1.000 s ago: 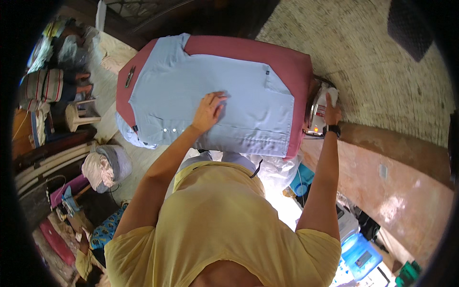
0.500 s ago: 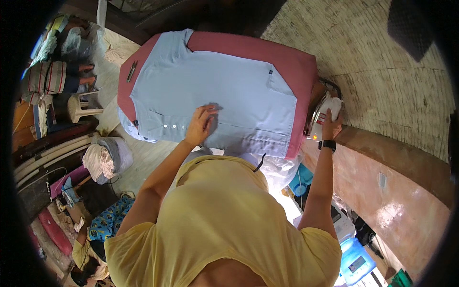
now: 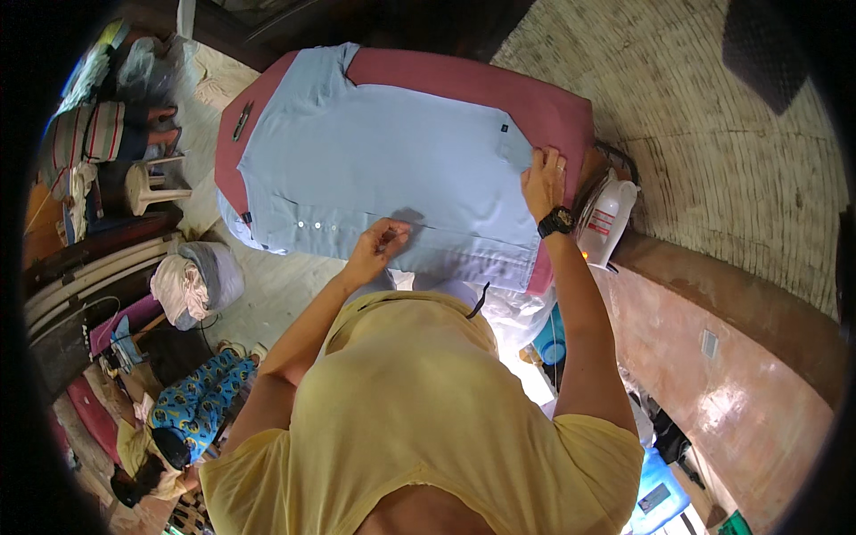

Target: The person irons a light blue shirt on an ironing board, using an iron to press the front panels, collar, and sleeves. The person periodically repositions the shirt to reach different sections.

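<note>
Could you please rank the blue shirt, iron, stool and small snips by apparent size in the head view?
Largest to smallest:
Blue shirt
Iron and stool, too alike to rank
Snips

Left grip [image 3: 374, 250] over the blue shirt [image 3: 401, 160], touching cloth or not, can't call it! Right grip [image 3: 544, 189] at its edge: pinching or resting, no telling. The yellow top [image 3: 410, 392] hides most of the wearer's legs [image 3: 441, 282], the white iron [image 3: 615, 201] carries marking too tiny, and the dark rim swallows a striped-clad person [image 3: 102, 134].
</note>
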`<state>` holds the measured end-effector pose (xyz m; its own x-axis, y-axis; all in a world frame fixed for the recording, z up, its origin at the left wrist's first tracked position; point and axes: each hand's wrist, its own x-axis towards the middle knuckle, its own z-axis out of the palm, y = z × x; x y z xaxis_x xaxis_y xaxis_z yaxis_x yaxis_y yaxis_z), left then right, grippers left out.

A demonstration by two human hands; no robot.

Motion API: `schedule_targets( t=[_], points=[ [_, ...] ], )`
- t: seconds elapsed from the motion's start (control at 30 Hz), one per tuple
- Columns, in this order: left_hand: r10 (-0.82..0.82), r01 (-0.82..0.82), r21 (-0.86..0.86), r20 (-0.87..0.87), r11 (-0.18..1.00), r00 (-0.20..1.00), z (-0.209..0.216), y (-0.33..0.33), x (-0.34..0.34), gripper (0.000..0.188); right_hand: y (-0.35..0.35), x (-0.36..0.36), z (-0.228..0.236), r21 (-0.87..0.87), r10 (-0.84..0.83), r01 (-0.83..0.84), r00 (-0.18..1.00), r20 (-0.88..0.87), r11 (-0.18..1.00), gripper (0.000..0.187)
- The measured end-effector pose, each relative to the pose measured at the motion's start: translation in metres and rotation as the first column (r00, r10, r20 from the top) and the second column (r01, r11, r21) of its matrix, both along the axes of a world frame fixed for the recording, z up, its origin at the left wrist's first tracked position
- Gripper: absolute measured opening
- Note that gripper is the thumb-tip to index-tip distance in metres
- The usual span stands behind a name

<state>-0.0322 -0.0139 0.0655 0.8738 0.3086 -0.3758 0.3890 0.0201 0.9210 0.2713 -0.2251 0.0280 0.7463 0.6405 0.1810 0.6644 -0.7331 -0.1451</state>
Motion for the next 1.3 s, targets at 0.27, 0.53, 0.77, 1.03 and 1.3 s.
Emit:
schedule_targets(
  t=[0.27,0.53,0.77,1.03,1.3],
  points=[
    [-0.211,0.206,-0.376,0.03,0.903,0.977,-0.028,-0.031,0.009,0.03,-0.006,0.03,-0.009,0.36,0.129,0.786,0.343,-0.93,0.502,0.02],
    [-0.569,0.526,-0.382,0.001,0.76,0.822,-0.034,-0.061,-0.017,0.042,0.083,-0.088,0.161,0.165,0.551,0.771,-0.272,-0.789,0.616,0.027],
    [0.147,-0.148,-0.151,-0.023,0.977,0.989,-0.001,-0.074,-0.087,0.084,0.187,-0.216,0.256,0.539,0.804,0.598,-0.41,-0.431,0.593,0.027],
    [0.74,-0.707,-0.242,0.083,0.664,0.667,-0.072,0.014,-0.178,0.068,0.255,-0.289,0.336,0.789,0.834,0.49,-0.549,-0.052,0.371,0.023],
    [0.701,-0.337,-0.938,-0.294,-0.082,0.649,-0.081,0.066,-0.187,0.077,0.258,-0.295,0.376,0.842,0.898,0.496,-0.439,0.03,0.214,0.022]
  ],
)
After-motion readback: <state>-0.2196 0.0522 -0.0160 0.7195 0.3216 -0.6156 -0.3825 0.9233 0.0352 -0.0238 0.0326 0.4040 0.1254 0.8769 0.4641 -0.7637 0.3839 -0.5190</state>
